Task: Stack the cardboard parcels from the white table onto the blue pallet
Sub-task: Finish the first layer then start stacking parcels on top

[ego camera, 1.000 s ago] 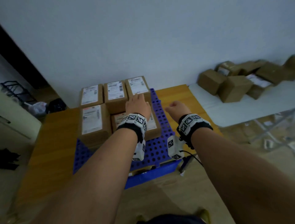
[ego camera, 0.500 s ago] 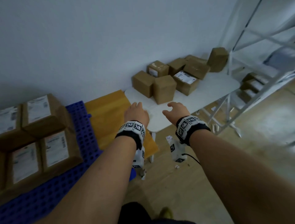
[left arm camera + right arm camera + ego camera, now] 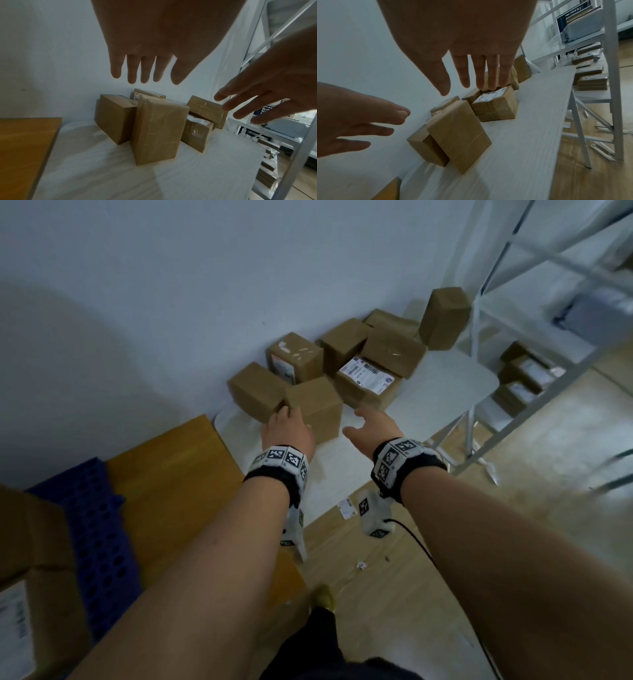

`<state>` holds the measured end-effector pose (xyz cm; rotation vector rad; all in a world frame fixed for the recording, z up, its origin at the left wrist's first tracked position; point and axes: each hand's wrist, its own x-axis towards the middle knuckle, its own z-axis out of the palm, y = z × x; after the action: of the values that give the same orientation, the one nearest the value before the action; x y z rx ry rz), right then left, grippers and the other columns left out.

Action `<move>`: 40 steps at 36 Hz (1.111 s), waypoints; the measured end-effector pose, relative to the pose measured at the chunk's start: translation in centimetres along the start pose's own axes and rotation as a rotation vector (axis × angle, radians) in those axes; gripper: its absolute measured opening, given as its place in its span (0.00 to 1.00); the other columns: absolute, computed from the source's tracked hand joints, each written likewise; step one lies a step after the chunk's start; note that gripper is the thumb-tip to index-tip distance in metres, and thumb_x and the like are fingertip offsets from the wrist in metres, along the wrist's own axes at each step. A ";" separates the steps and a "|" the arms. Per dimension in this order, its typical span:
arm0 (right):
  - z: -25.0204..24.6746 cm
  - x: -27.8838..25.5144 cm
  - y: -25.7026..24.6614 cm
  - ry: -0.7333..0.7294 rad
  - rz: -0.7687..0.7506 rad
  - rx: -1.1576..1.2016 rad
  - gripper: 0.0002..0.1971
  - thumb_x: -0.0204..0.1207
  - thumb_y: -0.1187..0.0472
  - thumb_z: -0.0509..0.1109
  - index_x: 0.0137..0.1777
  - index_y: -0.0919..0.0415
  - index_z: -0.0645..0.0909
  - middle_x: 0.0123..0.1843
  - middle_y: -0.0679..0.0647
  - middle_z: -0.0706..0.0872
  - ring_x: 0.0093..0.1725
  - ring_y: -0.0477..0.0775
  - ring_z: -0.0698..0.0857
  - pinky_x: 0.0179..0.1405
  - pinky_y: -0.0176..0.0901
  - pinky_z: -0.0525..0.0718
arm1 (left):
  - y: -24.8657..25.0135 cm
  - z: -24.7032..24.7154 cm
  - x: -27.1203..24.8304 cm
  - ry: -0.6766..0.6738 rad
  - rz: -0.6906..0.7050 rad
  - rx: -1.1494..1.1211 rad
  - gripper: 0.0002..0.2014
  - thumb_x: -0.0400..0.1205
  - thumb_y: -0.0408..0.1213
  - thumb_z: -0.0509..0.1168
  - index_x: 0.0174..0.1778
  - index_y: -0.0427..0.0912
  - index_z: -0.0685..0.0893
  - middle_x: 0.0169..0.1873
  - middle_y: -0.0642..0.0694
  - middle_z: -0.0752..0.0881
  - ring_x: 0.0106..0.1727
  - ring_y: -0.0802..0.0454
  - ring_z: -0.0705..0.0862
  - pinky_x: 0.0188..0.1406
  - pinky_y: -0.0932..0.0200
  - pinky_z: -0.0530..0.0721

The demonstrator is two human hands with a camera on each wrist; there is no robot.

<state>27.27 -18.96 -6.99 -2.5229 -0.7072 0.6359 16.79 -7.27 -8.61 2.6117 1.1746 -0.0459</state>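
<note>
Several brown cardboard parcels lie bunched on the white table (image 3: 442, 385) against the wall. Nearest me stands an upright taped parcel (image 3: 315, 407) (image 3: 157, 129) (image 3: 458, 136), leaning against another parcel (image 3: 255, 390) to its left. My left hand (image 3: 286, 428) (image 3: 142, 67) hovers just short of the upright parcel's left side, fingers straight, holding nothing. My right hand (image 3: 371, 428) (image 3: 471, 75) reaches in on the right side, fingers spread, also empty. A labelled parcel (image 3: 368, 381) lies behind. The blue pallet (image 3: 92, 529) with a stacked parcel (image 3: 30, 594) sits at the lower left.
The pallet rests on a wooden platform (image 3: 178, 484) that butts against the white table. A white metal shelf rack (image 3: 534, 344) holding more parcels stands to the right. Bits of paper litter the wooden floor (image 3: 394, 577) below my arms.
My view has swung right from the pallet to the white table. Both hands have moved forward from the wooden platform's edge to either side of the upright parcel, still empty.
</note>
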 end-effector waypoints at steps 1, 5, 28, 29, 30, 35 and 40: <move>-0.2 0.9 -0.3 -0.004 -0.004 0.002 0.29 0.78 0.50 0.66 0.78 0.53 0.70 0.77 0.56 0.73 0.73 0.59 0.75 0.71 0.51 0.75 | 0.1 0.1 0.9 -0.002 -0.007 -0.005 0.22 0.87 0.44 0.52 0.76 0.40 0.69 0.77 0.41 0.68 0.75 0.40 0.69 0.74 0.44 0.69; -0.3 4.3 -1.1 -0.037 -0.021 -0.010 0.29 0.76 0.50 0.66 0.78 0.53 0.69 0.75 0.56 0.75 0.71 0.59 0.77 0.66 0.51 0.76 | 0.2 0.4 4.2 -0.038 -0.024 -0.040 0.23 0.88 0.42 0.51 0.80 0.41 0.64 0.82 0.42 0.58 0.80 0.41 0.62 0.78 0.44 0.64; -0.7 8.8 1.0 -0.286 -0.153 -0.004 0.28 0.72 0.59 0.70 0.73 0.55 0.70 0.59 0.57 0.82 0.51 0.57 0.82 0.58 0.55 0.85 | 5.8 4.1 1.4 0.227 -0.369 -0.336 0.13 0.85 0.30 0.54 0.65 0.36 0.73 0.65 0.38 0.73 0.56 0.38 0.81 0.48 0.52 0.75; -0.8 8.5 1.4 -0.295 -0.161 -0.026 0.28 0.72 0.58 0.70 0.73 0.56 0.70 0.61 0.57 0.82 0.55 0.58 0.83 0.59 0.57 0.84 | 6.3 3.9 1.1 0.266 -0.418 -0.391 0.14 0.85 0.31 0.55 0.67 0.37 0.71 0.66 0.38 0.73 0.55 0.38 0.81 0.47 0.50 0.75; -0.9 8.3 1.9 -0.305 -0.167 -0.051 0.28 0.71 0.58 0.70 0.72 0.55 0.70 0.62 0.57 0.82 0.58 0.59 0.83 0.60 0.57 0.84 | 6.8 3.8 0.7 0.287 -0.457 -0.426 0.15 0.86 0.34 0.55 0.69 0.38 0.69 0.67 0.38 0.72 0.56 0.38 0.82 0.48 0.49 0.76; -1.1 7.3 4.1 -0.369 -0.170 -0.094 0.23 0.72 0.61 0.70 0.68 0.57 0.73 0.58 0.58 0.83 0.57 0.60 0.83 0.58 0.53 0.84 | 7.5 4.6 -0.9 0.179 -0.550 -0.438 0.19 0.88 0.43 0.50 0.73 0.38 0.69 0.67 0.37 0.74 0.62 0.37 0.80 0.56 0.49 0.77; -0.4 6.6 5.4 -0.472 -0.181 -0.150 0.26 0.71 0.57 0.73 0.68 0.58 0.72 0.61 0.58 0.84 0.58 0.60 0.84 0.54 0.49 0.83 | 7.8 6.4 -2.5 0.067 -0.596 -0.399 0.17 0.88 0.42 0.51 0.68 0.38 0.73 0.63 0.37 0.78 0.60 0.38 0.81 0.56 0.48 0.79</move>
<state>34.49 -19.55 -11.49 -2.4171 -1.1703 1.1674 21.44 -15.71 -12.56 1.8705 1.7389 0.1434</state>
